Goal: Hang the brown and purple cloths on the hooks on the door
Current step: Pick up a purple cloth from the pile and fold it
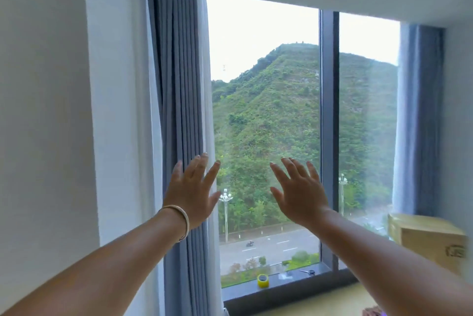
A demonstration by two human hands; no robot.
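Cloths: at the very bottom right edge of the frame a small patch of brown (372, 311) and a sliver of purple (383, 313) show; too little is visible to tell what they are or how they lie.
Left hand (192, 194): raised in the lower middle of the frame, back toward the camera, fingers straight and spread, holding nothing; it sits in front of the edge of the left curtain.
Bracelet (181, 221): a pale band round the left wrist.
Right hand (299, 194): raised beside the left one, apart from it, fingers straight and fanned out, holding nothing; it is seen against the window glass.
Forearms: both bare, reaching in from the lower corners of the frame.
Left curtain (179, 111): grey-blue, gathered in folds, left of centre.
Right curtain (417, 116): same colour, at the right edge.
Window frame (329, 136): a dark upright bar splits the glass, right of centre.
Sill (289, 287): dark, along the bottom of the glass.
Tape roll (263, 280): yellow, standing on the sill.
Scissors (308, 271): small, lying on the sill, right of the tape.
Cardboard box (427, 241): lower right, in front of the right curtain.
Outside: a green hill (268, 116), a road (268, 244) and street lamps below.
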